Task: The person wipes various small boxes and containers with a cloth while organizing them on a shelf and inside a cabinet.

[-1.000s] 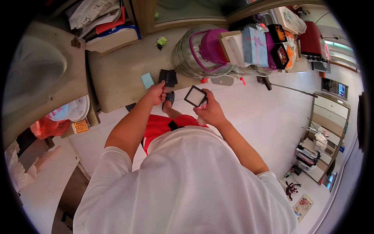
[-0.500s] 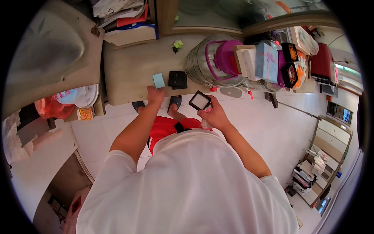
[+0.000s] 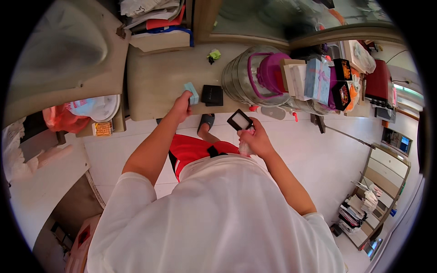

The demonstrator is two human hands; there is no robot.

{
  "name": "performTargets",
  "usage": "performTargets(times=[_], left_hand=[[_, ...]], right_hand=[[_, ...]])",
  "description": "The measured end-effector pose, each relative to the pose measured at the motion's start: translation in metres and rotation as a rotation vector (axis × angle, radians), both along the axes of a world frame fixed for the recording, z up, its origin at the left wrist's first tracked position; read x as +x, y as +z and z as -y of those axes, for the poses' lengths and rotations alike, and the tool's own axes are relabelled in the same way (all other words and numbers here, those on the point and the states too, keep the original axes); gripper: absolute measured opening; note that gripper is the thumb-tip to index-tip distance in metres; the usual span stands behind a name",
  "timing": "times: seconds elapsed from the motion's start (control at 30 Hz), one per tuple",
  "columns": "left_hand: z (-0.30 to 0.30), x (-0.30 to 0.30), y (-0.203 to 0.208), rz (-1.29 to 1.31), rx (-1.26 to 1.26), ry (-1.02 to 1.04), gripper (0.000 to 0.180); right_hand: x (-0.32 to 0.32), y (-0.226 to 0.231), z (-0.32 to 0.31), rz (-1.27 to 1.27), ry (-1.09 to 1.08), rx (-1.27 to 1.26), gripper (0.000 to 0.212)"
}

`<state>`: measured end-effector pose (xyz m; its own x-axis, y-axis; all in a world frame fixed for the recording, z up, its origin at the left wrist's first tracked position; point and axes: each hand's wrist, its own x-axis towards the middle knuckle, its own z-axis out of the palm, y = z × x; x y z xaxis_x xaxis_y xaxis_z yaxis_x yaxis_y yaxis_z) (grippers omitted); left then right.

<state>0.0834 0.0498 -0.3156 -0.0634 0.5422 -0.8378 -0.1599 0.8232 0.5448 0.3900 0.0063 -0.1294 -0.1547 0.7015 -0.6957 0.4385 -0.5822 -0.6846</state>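
My left hand [image 3: 183, 105] is closed on a small light-blue box [image 3: 191, 93], which stands tilted at the front edge of the table [image 3: 159, 73]. Just right of it lies a flat black square piece [image 3: 212, 95] that looks like a box or its lid. In front of the table, my right hand [image 3: 258, 140] holds up a small square box [image 3: 240, 120] with a black rim and a pale inside. A crumpled pinkish-white thing [image 3: 246, 148], perhaps tissue or plastic, is tucked under that hand's fingers.
A big glass jar [image 3: 236, 75] with a purple lid lies on the table, with gift boxes [image 3: 317, 81] beside it. A yellow-green crumpled item [image 3: 214, 55] sits farther back. Papers [image 3: 159, 38] are stacked at the back left. A red plastic bag [image 3: 63, 119] rests at the left.
My left hand has closed round the light-blue box and tipped it up from the tabletop. My right hand keeps its hold on the black-rimmed box. The whole view has shifted slightly.
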Motion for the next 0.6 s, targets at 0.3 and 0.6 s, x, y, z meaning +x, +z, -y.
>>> performTargets(times=[0.3,0.6], left_hand=[[0.040,0.016,0.167,0.659,0.213,0.202,0.029],[0.030,-0.047,0.240,0.303,0.538,-0.104,0.032]], right_hand=[[-0.095,0.045,-0.044,-0.451,-0.166,0.110,0.067],[-0.166,0.089,-0.058,-0.358,-0.067,0.270,0.073]])
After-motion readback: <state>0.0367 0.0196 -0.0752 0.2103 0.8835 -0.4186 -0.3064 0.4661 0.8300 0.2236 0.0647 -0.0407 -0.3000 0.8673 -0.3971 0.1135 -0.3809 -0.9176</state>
